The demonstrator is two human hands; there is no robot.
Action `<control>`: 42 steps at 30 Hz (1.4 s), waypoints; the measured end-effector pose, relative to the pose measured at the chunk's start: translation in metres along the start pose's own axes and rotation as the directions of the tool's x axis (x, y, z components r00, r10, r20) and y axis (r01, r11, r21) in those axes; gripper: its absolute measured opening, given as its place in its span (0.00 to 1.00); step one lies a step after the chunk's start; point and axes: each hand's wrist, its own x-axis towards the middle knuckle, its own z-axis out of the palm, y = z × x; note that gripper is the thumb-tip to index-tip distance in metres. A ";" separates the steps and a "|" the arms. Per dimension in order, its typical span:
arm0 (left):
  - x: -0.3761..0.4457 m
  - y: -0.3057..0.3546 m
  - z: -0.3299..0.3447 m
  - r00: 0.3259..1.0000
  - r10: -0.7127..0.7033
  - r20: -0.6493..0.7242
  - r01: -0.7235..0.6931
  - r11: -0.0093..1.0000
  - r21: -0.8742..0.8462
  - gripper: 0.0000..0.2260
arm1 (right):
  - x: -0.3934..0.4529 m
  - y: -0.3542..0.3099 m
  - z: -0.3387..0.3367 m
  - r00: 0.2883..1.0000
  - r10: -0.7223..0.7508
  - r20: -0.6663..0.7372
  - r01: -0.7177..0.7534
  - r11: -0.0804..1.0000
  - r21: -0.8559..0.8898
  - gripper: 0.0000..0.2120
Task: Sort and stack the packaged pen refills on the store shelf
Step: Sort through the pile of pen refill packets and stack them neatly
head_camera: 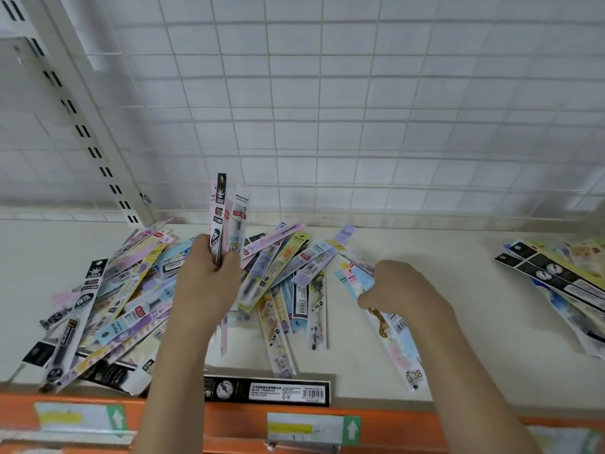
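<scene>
A shop: a cream display shelf (442, 257) under both hands; an orange price rail (229, 424) with label tags (314, 429) nearer than the wrists; wire grid backing (360, 109) beyond; slotted upright (82, 129) far left; packaged pen refills (131, 290) heaped around the left hand (206, 280).

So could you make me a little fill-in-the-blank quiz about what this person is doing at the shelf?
1. The left hand holds a few refill packs standing ____.
2. The right hand grips a pale blue pack printed with the number ____.
3. The shelf's front edge is coloured ____.
4. The back wall is a white wire ____.

Missing words: upright; 0.38; orange; grid
</scene>
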 end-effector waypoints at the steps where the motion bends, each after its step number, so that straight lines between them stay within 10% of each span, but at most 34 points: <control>1: -0.001 0.001 0.000 1.000 -0.002 -0.006 0.002 1.000 -0.005 0.10 | 0.000 0.000 0.000 1.000 -0.002 0.013 0.001 1.000 0.011 0.13; 14: -0.007 0.008 0.011 0.997 0.002 -0.072 -0.008 0.996 -0.084 0.12 | -0.016 -0.012 0.003 0.999 -0.051 0.000 0.051 0.996 -0.068 0.13; 22: -0.007 0.003 0.019 0.997 0.055 -0.053 -0.058 0.996 -0.070 0.05 | -0.016 0.005 -0.001 0.988 -0.078 -0.136 0.109 0.965 0.240 0.13; 27: -0.011 0.008 0.024 0.996 0.071 -0.045 -0.075 0.992 -0.100 0.06 | -0.018 0.022 -0.039 0.878 -0.057 -0.476 0.358 0.738 0.572 0.05; 34: -0.020 0.026 0.038 0.995 0.055 -0.083 -0.077 0.952 -0.297 0.09 | -0.013 0.045 -0.041 0.692 0.039 -0.721 0.604 0.516 0.608 0.09; 42: -0.033 0.037 0.051 0.988 0.038 -0.149 -0.102 0.889 -0.447 0.08 | 0.016 0.072 -0.002 0.879 0.085 -0.468 0.338 0.583 0.739 0.12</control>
